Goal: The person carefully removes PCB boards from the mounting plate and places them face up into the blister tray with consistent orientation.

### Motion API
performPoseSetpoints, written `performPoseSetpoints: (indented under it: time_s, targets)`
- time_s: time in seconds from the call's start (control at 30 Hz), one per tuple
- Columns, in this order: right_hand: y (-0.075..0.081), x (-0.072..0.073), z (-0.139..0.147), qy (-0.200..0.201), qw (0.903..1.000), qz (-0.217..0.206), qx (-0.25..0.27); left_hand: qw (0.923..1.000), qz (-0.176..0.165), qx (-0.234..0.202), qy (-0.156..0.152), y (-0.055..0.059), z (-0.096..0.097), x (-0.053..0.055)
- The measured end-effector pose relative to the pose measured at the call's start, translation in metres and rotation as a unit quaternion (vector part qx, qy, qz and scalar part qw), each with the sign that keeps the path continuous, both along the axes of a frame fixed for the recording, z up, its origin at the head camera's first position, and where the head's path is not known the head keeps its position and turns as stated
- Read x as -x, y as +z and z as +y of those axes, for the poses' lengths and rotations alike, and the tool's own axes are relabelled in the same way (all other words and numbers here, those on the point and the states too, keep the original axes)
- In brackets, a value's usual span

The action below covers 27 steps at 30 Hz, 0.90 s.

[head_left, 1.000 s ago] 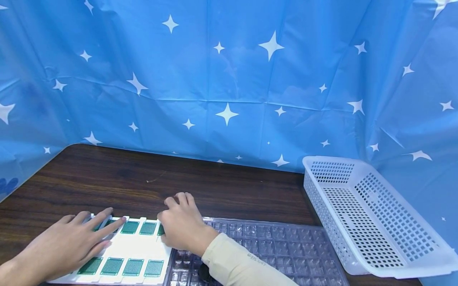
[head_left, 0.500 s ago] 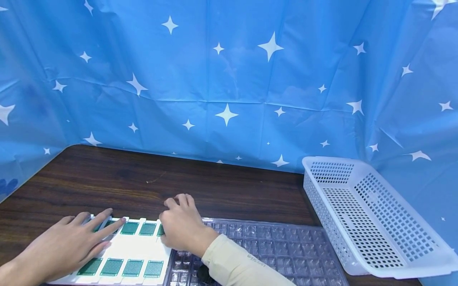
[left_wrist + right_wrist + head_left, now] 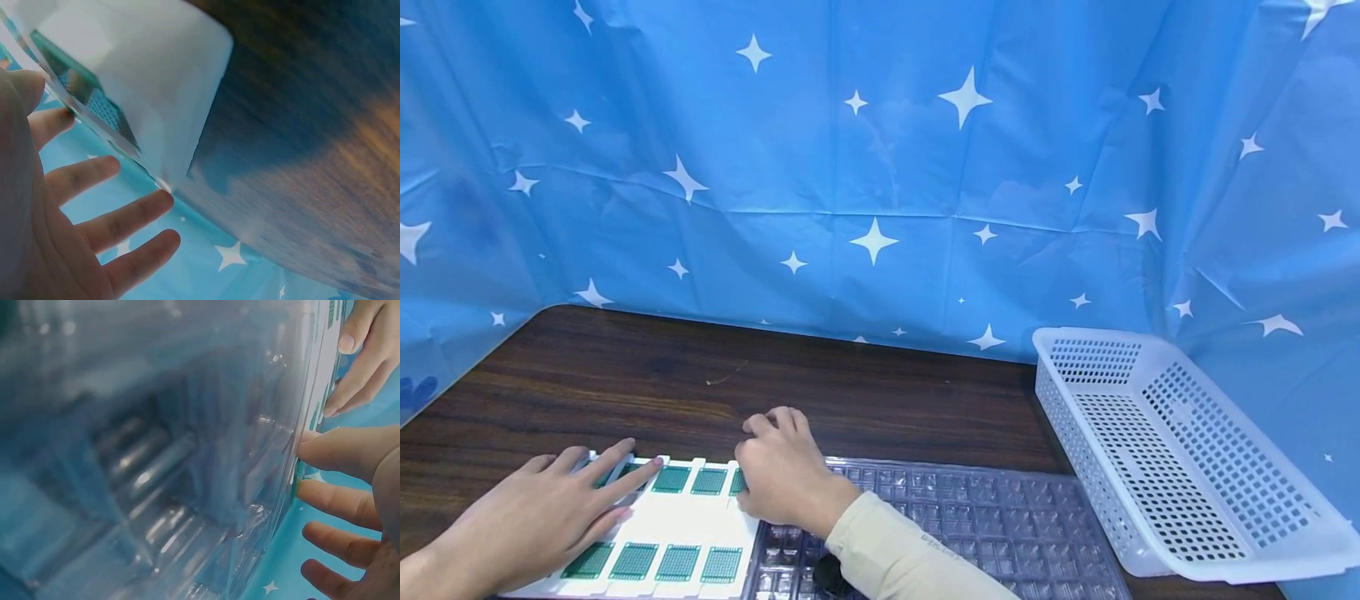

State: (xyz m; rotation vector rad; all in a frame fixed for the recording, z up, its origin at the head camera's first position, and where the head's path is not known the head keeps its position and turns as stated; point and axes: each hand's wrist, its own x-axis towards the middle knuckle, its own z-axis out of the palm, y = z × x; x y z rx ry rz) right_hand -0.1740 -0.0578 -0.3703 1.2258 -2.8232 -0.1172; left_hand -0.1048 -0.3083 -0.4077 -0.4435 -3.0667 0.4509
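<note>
Head view, white tray [image 3: 658, 518]: at the near left of the dark wooden table [image 3: 647, 367]; two rows of green boards [image 3: 678, 562], near and far.
Left hand [image 3: 542, 508]: laid over the tray's left part, fingers straight and spread, gripping nothing; same place as one second ago.
Right hand [image 3: 782, 467]: thumb and index finger pinching the end board [image 3: 738, 483], at the right of the far row; slightly farther right than one second ago, a little more green showing.
Cream sleeve [image 3: 917, 554]: over the transparent tray [image 3: 977, 517], which adjoins the white tray on the right; lettering turned further from sight.
Black round object [image 3: 830, 577]: partly hidden by the sleeve.
White basket [image 3: 1078, 458]: right side, unmoved.
Blue star curtain [image 3: 895, 158]: far side, unchanged.
Left wrist view, left hand: fingers extended by the white tray's corner; one board visible in its recess.
Right wrist view, right hand: thumb and index finger at a green edge, other fingers apart; transparent tray blurred.
</note>
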Motion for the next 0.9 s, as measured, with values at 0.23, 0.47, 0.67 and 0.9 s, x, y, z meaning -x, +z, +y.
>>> performPoseSetpoints:
  time_s: [0.23,0.47,0.67,0.9]
  targets:
    - [0.000,0.000,0.004,0.007,0.9999,0.008,0.012,0.9996,0.024,0.005,-0.015,-0.003,-0.001,-0.002]
    - [0.001,0.000,0.008,0.009,0.9990,0.015,0.041,0.9998,0.018,0.001,-0.007,-0.003,-0.001,-0.001]
    - [0.002,0.002,0.012,0.007,0.9976,0.019,0.066,0.9997,0.021,0.004,-0.011,-0.004,-0.001,-0.002]
    - [0.002,0.005,0.024,0.007,0.9967,0.018,0.079,1.0000,0.004,0.003,0.000,-0.002,0.000,0.000]
